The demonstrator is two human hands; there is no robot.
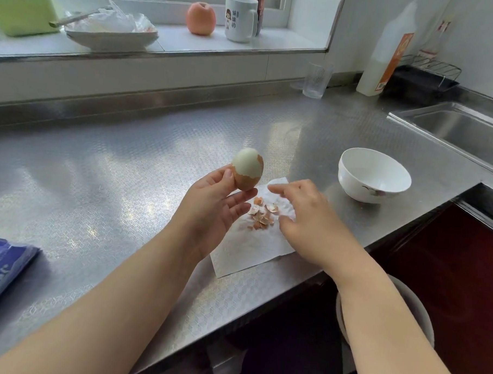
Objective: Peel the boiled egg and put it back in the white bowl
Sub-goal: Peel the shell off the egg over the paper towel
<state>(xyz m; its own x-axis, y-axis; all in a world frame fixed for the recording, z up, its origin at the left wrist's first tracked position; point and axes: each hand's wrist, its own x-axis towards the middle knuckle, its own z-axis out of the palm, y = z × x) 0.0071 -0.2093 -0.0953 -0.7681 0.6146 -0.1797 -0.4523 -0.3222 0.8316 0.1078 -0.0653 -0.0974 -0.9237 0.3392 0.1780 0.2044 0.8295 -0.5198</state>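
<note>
My left hand holds a boiled egg upright above the steel counter. The egg's top half is peeled white; brown shell still covers its lower half. My right hand hovers over a white paper towel, fingers spread and holding nothing. Several brown shell pieces lie on the towel between my hands. The white bowl stands to the right of the towel with nothing in it.
A steel sink lies at the far right, with a clear glass and a white bottle behind. On the window ledge sit an apple, a mug, a plate with plastic bags and a green container. A blue packet is at the left edge.
</note>
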